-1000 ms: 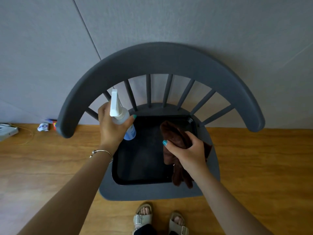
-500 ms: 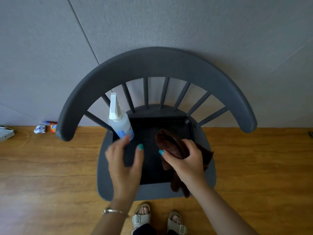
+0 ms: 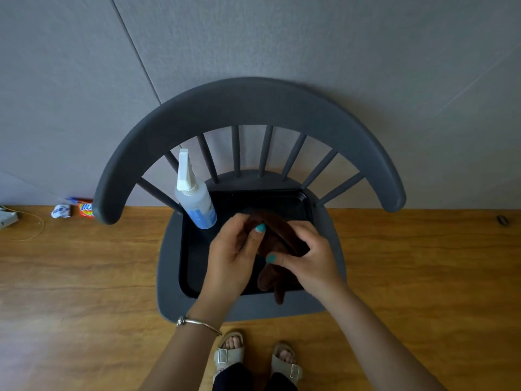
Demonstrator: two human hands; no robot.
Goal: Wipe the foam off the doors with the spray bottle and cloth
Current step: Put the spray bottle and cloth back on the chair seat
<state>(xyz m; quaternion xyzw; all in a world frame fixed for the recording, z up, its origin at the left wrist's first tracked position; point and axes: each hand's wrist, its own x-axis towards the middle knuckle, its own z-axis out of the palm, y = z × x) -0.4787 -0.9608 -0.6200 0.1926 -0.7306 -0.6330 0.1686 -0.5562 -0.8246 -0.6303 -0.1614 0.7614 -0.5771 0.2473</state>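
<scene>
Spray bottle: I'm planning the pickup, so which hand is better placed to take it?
Left, probably. The spray bottle stands on the tray just beyond the left hand; the right hand, farther over, grips the cloth.

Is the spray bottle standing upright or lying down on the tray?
Upright. The spray bottle stands on its base in the black tray on the chair, nozzle pointing up, with neither hand touching it.
</scene>
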